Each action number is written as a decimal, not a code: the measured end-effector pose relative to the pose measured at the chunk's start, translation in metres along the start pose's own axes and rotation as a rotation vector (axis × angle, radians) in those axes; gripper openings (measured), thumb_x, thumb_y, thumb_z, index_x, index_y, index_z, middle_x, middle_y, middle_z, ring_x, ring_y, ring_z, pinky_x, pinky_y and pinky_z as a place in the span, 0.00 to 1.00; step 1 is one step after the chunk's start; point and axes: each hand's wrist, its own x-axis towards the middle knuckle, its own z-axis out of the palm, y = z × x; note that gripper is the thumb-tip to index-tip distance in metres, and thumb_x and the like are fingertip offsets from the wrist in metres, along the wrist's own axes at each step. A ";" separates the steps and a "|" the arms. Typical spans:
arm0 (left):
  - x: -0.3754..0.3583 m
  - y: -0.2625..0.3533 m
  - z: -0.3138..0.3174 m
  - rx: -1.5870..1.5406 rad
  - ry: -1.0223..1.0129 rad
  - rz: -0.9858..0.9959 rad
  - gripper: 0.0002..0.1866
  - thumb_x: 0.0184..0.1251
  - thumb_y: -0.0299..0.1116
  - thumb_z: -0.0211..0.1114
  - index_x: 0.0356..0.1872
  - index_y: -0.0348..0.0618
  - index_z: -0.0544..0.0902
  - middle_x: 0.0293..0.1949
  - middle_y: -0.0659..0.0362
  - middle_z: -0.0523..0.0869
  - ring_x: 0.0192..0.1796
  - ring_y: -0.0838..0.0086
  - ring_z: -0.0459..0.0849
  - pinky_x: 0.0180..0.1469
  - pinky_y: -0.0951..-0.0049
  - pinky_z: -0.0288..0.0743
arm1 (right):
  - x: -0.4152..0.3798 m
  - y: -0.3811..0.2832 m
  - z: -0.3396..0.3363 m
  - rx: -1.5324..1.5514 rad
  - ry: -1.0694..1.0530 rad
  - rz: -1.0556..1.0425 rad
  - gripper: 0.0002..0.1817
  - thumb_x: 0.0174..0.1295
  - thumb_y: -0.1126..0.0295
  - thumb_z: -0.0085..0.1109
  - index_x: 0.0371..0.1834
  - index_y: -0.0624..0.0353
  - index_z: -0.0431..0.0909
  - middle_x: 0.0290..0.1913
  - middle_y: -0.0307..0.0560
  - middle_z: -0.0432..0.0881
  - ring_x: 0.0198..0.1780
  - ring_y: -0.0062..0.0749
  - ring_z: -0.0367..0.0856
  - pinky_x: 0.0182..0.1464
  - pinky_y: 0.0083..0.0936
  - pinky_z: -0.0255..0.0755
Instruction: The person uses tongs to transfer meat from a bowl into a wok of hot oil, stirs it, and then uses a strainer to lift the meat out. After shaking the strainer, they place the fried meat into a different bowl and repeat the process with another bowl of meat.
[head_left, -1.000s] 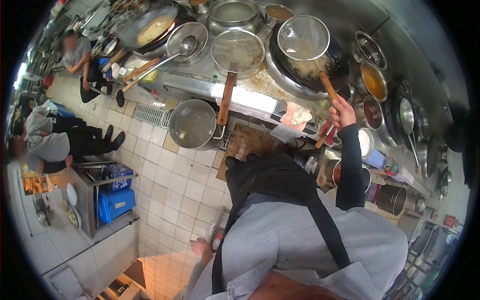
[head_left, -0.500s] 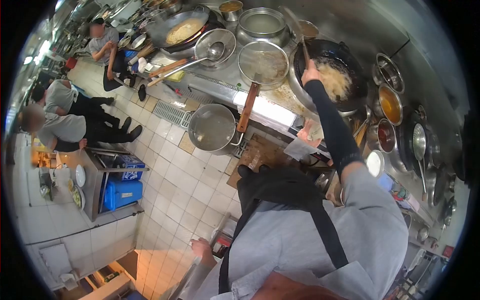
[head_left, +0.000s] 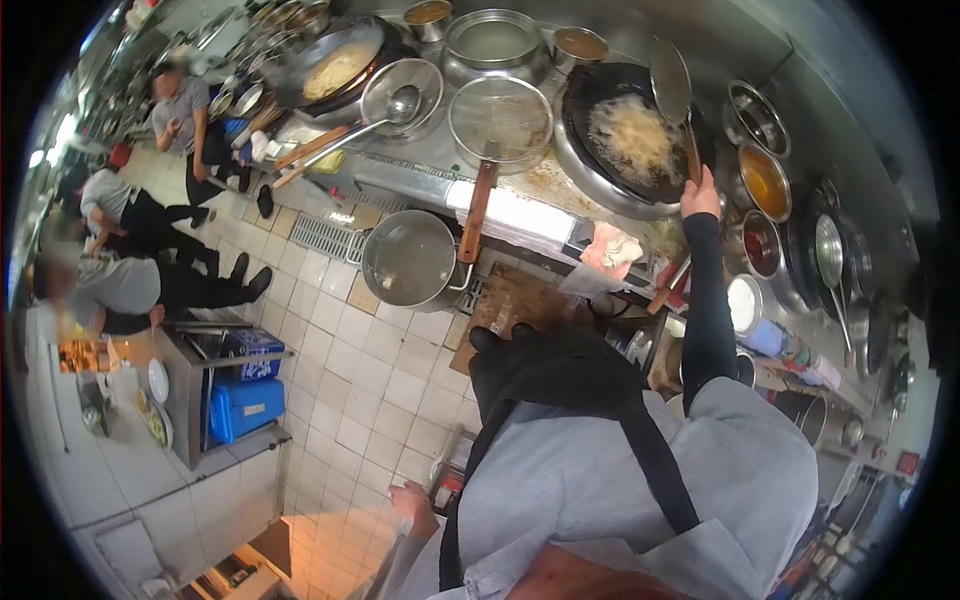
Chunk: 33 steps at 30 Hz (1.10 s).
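Observation:
My right hand (head_left: 700,196) is closed round the wooden handle of a round skimmer (head_left: 671,80). Its disc is raised and tilted above the far right rim of a black wok (head_left: 597,165). Inside the wok, pale food (head_left: 637,133) bubbles in a foamy liquid. Low at my side, my left hand (head_left: 411,502) has its fingers partly extended, holding nothing visible, close to a metal unit's edge (head_left: 445,475). A wood-handled mesh strainer (head_left: 500,120) lies over a vessel left of the wok.
A second wok (head_left: 345,75), a ladle (head_left: 403,103) and a lidded-looking pot (head_left: 491,42) are on the range. A tall pot (head_left: 408,260) stands below. Sauce bowls (head_left: 763,182) line the right. Several people (head_left: 130,285) are at the left, near a blue bin (head_left: 246,407).
My right hand and the skimmer have swung from the wok's left side to its right; the disc now faces me. My left hand stays low. The camera view has shifted slightly.

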 end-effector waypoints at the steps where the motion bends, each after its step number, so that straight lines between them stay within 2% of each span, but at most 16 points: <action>1: 0.001 0.000 0.001 -0.003 0.002 -0.002 0.19 0.67 0.40 0.61 0.48 0.33 0.78 0.43 0.40 0.88 0.47 0.44 0.88 0.49 0.48 0.82 | -0.006 0.016 -0.011 -0.016 -0.004 0.027 0.30 0.69 0.64 0.56 0.74 0.58 0.69 0.52 0.73 0.84 0.56 0.67 0.82 0.58 0.51 0.75; 6: 0.005 0.000 -0.003 -0.027 -0.063 0.037 0.19 0.66 0.39 0.59 0.47 0.30 0.77 0.42 0.37 0.87 0.47 0.44 0.88 0.50 0.47 0.81 | -0.058 0.083 -0.029 0.060 -0.006 0.120 0.31 0.67 0.64 0.56 0.74 0.61 0.69 0.54 0.72 0.83 0.57 0.66 0.82 0.61 0.47 0.74; 7: 0.004 -0.001 -0.007 -0.030 -0.079 0.051 0.19 0.66 0.39 0.59 0.47 0.30 0.76 0.42 0.37 0.87 0.47 0.44 0.88 0.50 0.47 0.81 | -0.061 0.132 0.005 0.050 0.084 -0.030 0.31 0.69 0.65 0.56 0.76 0.59 0.68 0.49 0.65 0.87 0.46 0.57 0.87 0.50 0.41 0.79; 8: 0.003 -0.001 -0.009 -0.033 -0.095 0.063 0.19 0.66 0.39 0.59 0.47 0.30 0.76 0.42 0.36 0.87 0.47 0.44 0.88 0.50 0.47 0.81 | -0.067 0.153 0.033 0.367 -0.015 0.149 0.29 0.72 0.64 0.55 0.76 0.58 0.69 0.45 0.59 0.87 0.38 0.47 0.86 0.43 0.37 0.79; 9: 0.003 -0.001 -0.008 -0.018 -0.099 0.049 0.19 0.66 0.39 0.59 0.47 0.30 0.76 0.42 0.36 0.87 0.47 0.44 0.88 0.50 0.47 0.81 | -0.074 0.126 0.024 0.683 -0.117 0.328 0.27 0.74 0.63 0.53 0.75 0.57 0.71 0.41 0.53 0.88 0.30 0.38 0.84 0.35 0.33 0.79; 10: 0.004 -0.001 -0.006 -0.003 -0.103 0.035 0.19 0.67 0.39 0.59 0.48 0.30 0.75 0.42 0.36 0.87 0.47 0.44 0.88 0.50 0.47 0.81 | -0.080 0.103 0.003 0.744 -0.290 0.616 0.29 0.75 0.65 0.56 0.79 0.49 0.66 0.30 0.37 0.78 0.19 0.16 0.64 0.17 0.19 0.58; 13: 0.003 0.001 -0.004 0.027 -0.089 -0.009 0.20 0.67 0.39 0.59 0.49 0.30 0.75 0.41 0.37 0.87 0.46 0.43 0.89 0.49 0.46 0.81 | -0.069 0.089 -0.005 1.128 -0.474 0.866 0.29 0.75 0.65 0.57 0.78 0.46 0.64 0.27 0.35 0.75 0.16 0.14 0.58 0.14 0.17 0.49; 14: 0.004 0.000 0.001 0.032 -0.081 -0.025 0.20 0.67 0.39 0.58 0.49 0.30 0.74 0.41 0.37 0.88 0.45 0.43 0.89 0.49 0.46 0.81 | -0.066 0.085 -0.008 1.183 -0.547 0.864 0.27 0.76 0.66 0.55 0.77 0.44 0.63 0.25 0.34 0.71 0.16 0.13 0.55 0.15 0.15 0.46; 17: 0.004 -0.007 0.007 -0.004 -0.040 0.042 0.19 0.67 0.39 0.58 0.48 0.30 0.75 0.40 0.37 0.88 0.44 0.43 0.89 0.47 0.45 0.81 | -0.065 0.086 -0.007 1.252 -0.622 0.898 0.24 0.77 0.67 0.53 0.74 0.45 0.65 0.26 0.34 0.71 0.15 0.13 0.56 0.14 0.14 0.47; 20: 0.000 -0.004 -0.003 -0.030 -0.054 0.057 0.19 0.67 0.38 0.58 0.47 0.30 0.75 0.39 0.37 0.88 0.43 0.42 0.89 0.47 0.45 0.82 | -0.067 0.090 -0.016 1.378 -0.768 0.886 0.25 0.78 0.66 0.51 0.76 0.43 0.61 0.26 0.35 0.70 0.15 0.13 0.55 0.13 0.16 0.46; 26: -0.004 0.006 -0.009 -0.005 -0.029 -0.007 0.18 0.67 0.39 0.59 0.46 0.31 0.75 0.39 0.37 0.88 0.42 0.43 0.89 0.45 0.45 0.82 | -0.084 0.108 -0.039 1.393 -0.781 0.930 0.27 0.79 0.65 0.50 0.79 0.40 0.59 0.28 0.37 0.71 0.15 0.13 0.55 0.12 0.13 0.46; 33: 0.001 -0.003 -0.001 -0.011 -0.027 0.032 0.18 0.66 0.39 0.59 0.46 0.32 0.76 0.38 0.38 0.88 0.42 0.43 0.89 0.44 0.45 0.82 | -0.129 0.115 -0.048 1.499 -0.660 0.895 0.27 0.79 0.65 0.50 0.80 0.39 0.60 0.27 0.37 0.70 0.16 0.13 0.56 0.12 0.14 0.46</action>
